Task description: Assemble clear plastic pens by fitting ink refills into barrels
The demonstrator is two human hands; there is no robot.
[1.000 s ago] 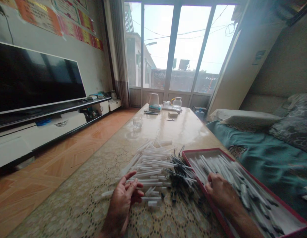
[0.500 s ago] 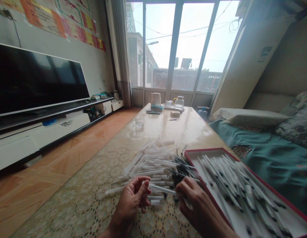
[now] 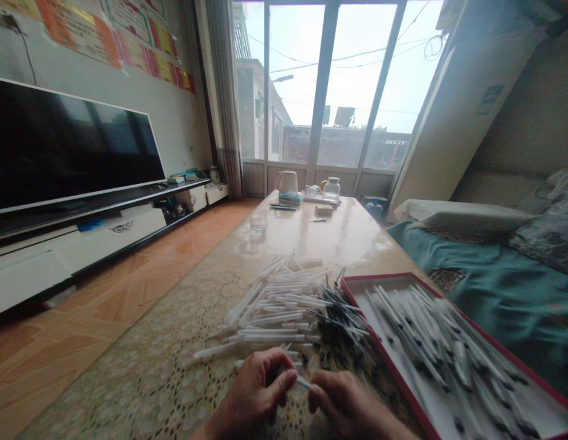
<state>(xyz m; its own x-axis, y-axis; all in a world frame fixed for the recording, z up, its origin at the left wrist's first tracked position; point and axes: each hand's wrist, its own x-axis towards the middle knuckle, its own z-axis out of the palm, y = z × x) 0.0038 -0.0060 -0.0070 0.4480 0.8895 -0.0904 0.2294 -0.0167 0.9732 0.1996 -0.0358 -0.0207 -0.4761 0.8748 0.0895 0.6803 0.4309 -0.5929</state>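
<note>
Low over the near part of the table, my left hand (image 3: 259,391) and my right hand (image 3: 345,400) are close together, fingers pinched. Between them runs a short visible stretch of a thin white pen barrel (image 3: 304,382); its ends are hidden in my fingers. Just beyond lies a heap of loose white pen barrels (image 3: 275,315). To its right is a pile of thin dark-tipped refills (image 3: 341,311), with small black pieces (image 3: 325,357) scattered near my right hand. A red-edged shallow box (image 3: 380,278) on the right holds many white pens with black ends (image 3: 430,342).
A clear glass (image 3: 258,226) stands on the patterned table (image 3: 142,360) past the heap. Farther back are a kettle (image 3: 287,182), a glass jug (image 3: 331,187) and a small box (image 3: 324,209). A sofa with a green cover (image 3: 476,269) borders the right side.
Both hands have come closer together and lower, toward me. The white piece that stuck out from my right hand now bridges the small gap between both hands.
</note>
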